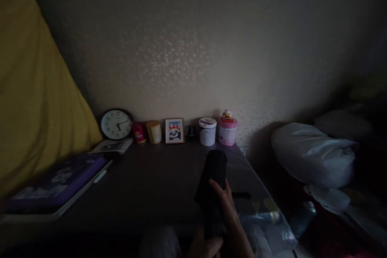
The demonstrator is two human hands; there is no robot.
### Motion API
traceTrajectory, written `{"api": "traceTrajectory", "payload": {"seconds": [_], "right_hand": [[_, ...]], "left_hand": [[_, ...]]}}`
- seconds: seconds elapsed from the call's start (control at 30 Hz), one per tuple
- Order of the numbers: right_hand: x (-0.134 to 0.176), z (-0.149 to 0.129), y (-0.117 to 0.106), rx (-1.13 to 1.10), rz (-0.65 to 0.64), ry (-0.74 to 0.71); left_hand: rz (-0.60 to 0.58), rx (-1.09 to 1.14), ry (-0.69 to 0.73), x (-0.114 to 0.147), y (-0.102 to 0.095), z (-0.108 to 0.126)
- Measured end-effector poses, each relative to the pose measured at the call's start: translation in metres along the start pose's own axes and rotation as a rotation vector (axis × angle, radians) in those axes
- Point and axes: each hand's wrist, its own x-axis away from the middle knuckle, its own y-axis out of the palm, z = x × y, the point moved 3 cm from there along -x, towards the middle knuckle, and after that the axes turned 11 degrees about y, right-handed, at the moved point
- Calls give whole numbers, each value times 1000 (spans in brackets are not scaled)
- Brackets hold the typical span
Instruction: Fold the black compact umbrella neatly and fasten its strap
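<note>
A black folded umbrella (214, 165) is held upright at a slant over the near part of the dark desk. My right hand (224, 197) is wrapped around the right side of its cloth, thumb across the front. Lower down, at the bottom edge of the picture, my left hand (205, 246) is closed around the narrow lower end. Dim light hides the detail of that end and part of the left fingers. A thin dark object (241, 195) lies on the desk just right of my right hand.
Along the wall stand a round clock (117, 124), a red can (139, 133), a yellow jar (154, 132), a framed panda picture (174, 131), and white (207, 132) and pink (227, 134) tubs. A purple case (60, 179) lies left. Right of the desk are a white bag (313, 155) and spray can (304, 217).
</note>
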Motion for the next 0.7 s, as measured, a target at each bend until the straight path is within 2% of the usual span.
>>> {"api": "traceTrajectory", "payload": {"seconds": [0.13, 0.27, 0.47, 0.7], "right_hand": [[3, 1, 0, 35, 29, -16], [1, 5, -1, 51, 36, -24], [-7, 14, -6, 72, 121, -37], [-14, 25, -6, 132, 210, -116]], "left_hand": [[122, -176, -39, -4, 1, -3], [196, -328, 68, -13, 3, -18], [154, -410, 232, -23, 5, -27], [152, -515, 171, -23, -1, -29]]}}
